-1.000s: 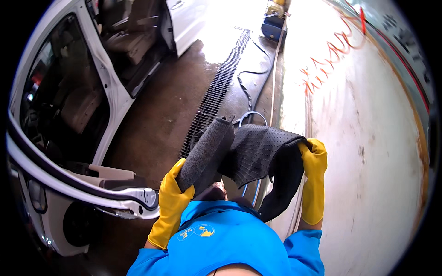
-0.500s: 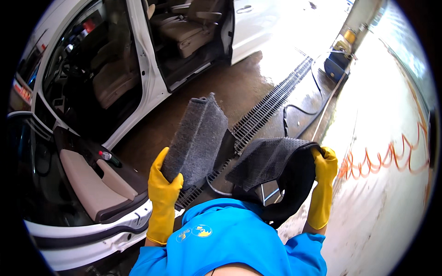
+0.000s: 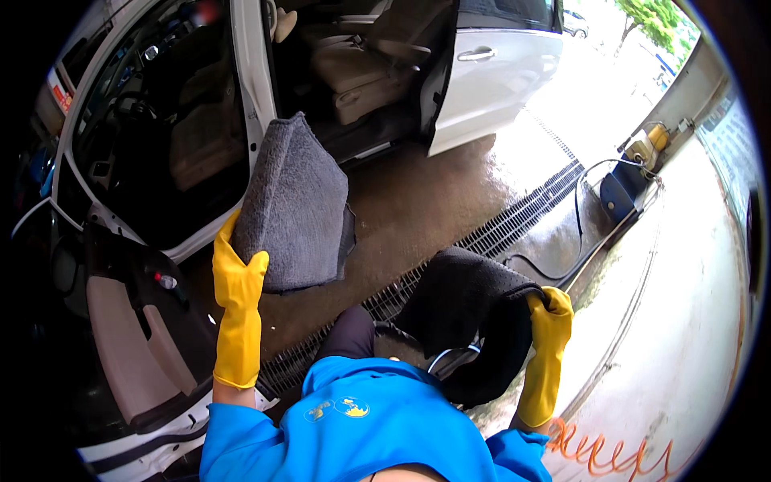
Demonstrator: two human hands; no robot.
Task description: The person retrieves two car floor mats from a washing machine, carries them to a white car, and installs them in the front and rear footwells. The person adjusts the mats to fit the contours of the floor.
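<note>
My left hand (image 3: pixel 239 277), in a yellow rubber glove, is closed on the near left edge of a grey carpet car mat (image 3: pixel 295 209). That mat is creased along its length and held up in front of the van's doorway. My right hand (image 3: pixel 550 313), gloved alike, grips the right edge of a black car mat (image 3: pixel 458 293). This second mat bends over and hangs down in a curl beside my body. The two mats are apart.
On the left a white van's front door (image 3: pixel 136 345) stands open, a small bottle (image 3: pixel 166 280) in its pocket. The sliding doorway shows a beige seat (image 3: pixel 361 76). A drain grate (image 3: pixel 514 221) crosses the wet floor. Right are a pressure washer (image 3: pixel 626 189), its black hose (image 3: pixel 580 213) and an orange coiled hose (image 3: pixel 602 456).
My left hand has carried the grey mat left and up, toward the van. The black mat has shifted slightly lower with my right hand. The view has turned, and a leg now shows.
</note>
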